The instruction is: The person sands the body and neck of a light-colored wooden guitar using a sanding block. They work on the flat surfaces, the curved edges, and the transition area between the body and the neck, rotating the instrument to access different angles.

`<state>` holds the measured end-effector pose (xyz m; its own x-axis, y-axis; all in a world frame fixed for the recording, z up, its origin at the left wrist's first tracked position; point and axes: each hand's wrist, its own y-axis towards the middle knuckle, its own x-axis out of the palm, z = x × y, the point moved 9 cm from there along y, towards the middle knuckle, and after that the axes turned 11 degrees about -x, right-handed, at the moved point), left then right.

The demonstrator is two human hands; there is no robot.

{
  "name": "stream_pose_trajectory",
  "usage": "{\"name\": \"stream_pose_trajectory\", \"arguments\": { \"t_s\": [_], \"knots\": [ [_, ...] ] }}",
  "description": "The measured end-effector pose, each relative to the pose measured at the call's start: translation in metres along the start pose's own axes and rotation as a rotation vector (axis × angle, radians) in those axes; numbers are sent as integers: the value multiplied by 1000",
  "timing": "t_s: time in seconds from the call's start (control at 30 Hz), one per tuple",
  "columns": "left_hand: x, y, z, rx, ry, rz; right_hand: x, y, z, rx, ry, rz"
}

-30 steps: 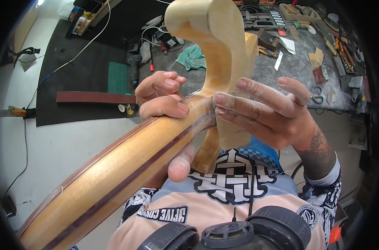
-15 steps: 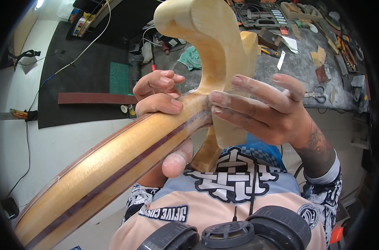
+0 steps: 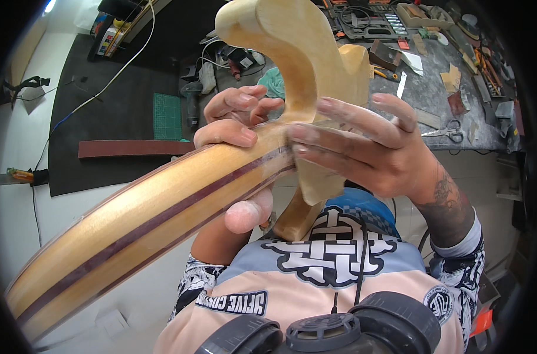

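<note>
My right hand (image 3: pixel 374 150) has its fingers stretched out and slightly parted, the fingertips (image 3: pixel 304 133) laid against the wooden piece (image 3: pixel 215 162) where its striped neck (image 3: pixel 156 197) meets its broad body (image 3: pixel 333 82); my little finger lifts clear of it, and my thumb is out of sight. Whether a thin sheet lies under those fingers, I cannot tell. My left hand (image 3: pixel 224 134) pinches the neck, fingers bent over its far edge and thumb against its near side. The wooden piece slants between both hands, its curved horn (image 3: pixel 280 26) pointing away from me.

By my judgement the piece is well along: the neck looks rounded and shines, its dark stripe (image 3: pixel 191 199) reads crisp over most of its length, and the horn seems smooth. The part under my right fingertips seems less finished, for the stripe there looks patchier and my fingers are dusty. I see no fittings on the sides that show.

Beyond the wooden piece, partly hidden by it, lies a green cloth (image 3: pixel 272 82). To its left are a long reddish-brown bar (image 3: pixel 130 148) and a green cutting mat (image 3: pixel 167 116). To its right, scissors (image 3: pixel 451 133) lie on the dusty workbench (image 3: pixel 424 97). On its near side sits my respirator (image 3: pixel 322 331).
</note>
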<state>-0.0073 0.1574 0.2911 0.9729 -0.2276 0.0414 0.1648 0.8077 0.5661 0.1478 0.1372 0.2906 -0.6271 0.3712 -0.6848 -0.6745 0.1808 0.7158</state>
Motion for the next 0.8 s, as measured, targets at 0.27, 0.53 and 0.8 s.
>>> {"name": "stream_pose_trajectory", "arguments": {
  "t_s": [0.27,0.53,0.8],
  "knots": [
    [-3,1,-5,-32,-53,-12,-3,7,2,26,32,23],
    [19,-2,4,-53,20,56,-21,0,21,-33,134,89],
    [42,-4,12,-37,94,71,-27,-8,32,-128,298,157]
  ]
}}
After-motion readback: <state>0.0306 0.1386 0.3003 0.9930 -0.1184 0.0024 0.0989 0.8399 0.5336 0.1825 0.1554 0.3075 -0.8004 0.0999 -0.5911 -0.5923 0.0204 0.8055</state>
